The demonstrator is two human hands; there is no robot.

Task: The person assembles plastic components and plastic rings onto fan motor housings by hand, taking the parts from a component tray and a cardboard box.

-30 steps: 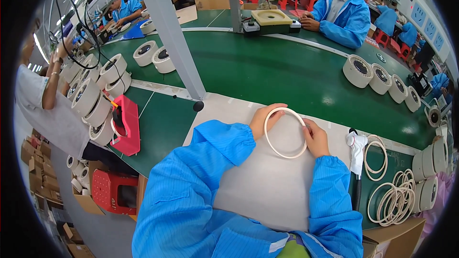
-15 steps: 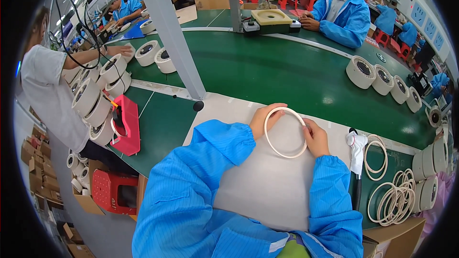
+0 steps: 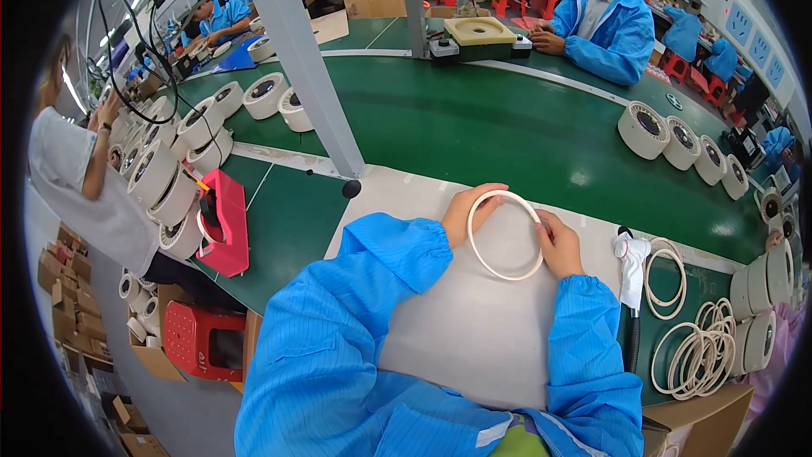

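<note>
Head view: we are leaning over the bench (image 3: 474,347), where the pale mat meets the green belt (image 3: 474,127), holding a white ring (image 3: 506,235) flat above the mat's far edge. Our left hand (image 3: 468,211) is pinching its left rim and our right hand (image 3: 560,243) its right rim, both equally near. Loose rings (image 3: 694,355) are lying at the right edge.

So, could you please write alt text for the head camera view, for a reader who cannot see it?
A person in blue sleeves holds a thin white round ring between left hand and right hand over a pale grey work mat. More white rings lie at the right, and a pink tape dispenser stands at the left.
</note>
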